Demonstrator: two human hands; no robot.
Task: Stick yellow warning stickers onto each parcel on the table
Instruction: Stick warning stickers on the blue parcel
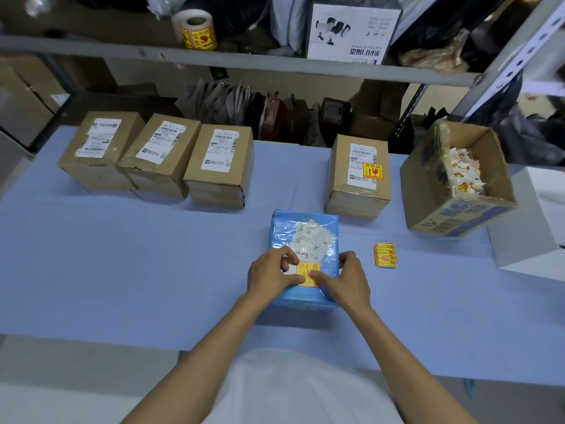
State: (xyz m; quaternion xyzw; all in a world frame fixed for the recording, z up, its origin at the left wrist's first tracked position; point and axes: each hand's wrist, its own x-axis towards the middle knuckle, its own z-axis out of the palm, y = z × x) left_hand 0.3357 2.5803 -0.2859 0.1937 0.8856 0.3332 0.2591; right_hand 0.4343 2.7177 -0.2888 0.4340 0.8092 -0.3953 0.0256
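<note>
On blue parcel (305, 221), yellow sticker (308, 268) under fingers (318, 276)

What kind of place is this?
Probably a parcel shipping room: labelled cardboard parcels on the table, a roll of yellow warning stickers on the metal shelf, and a barcode scanner box.

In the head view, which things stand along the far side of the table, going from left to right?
first brown parcel → second brown parcel → third brown parcel → brown parcel with yellow sticker → open carton of backing papers
</note>
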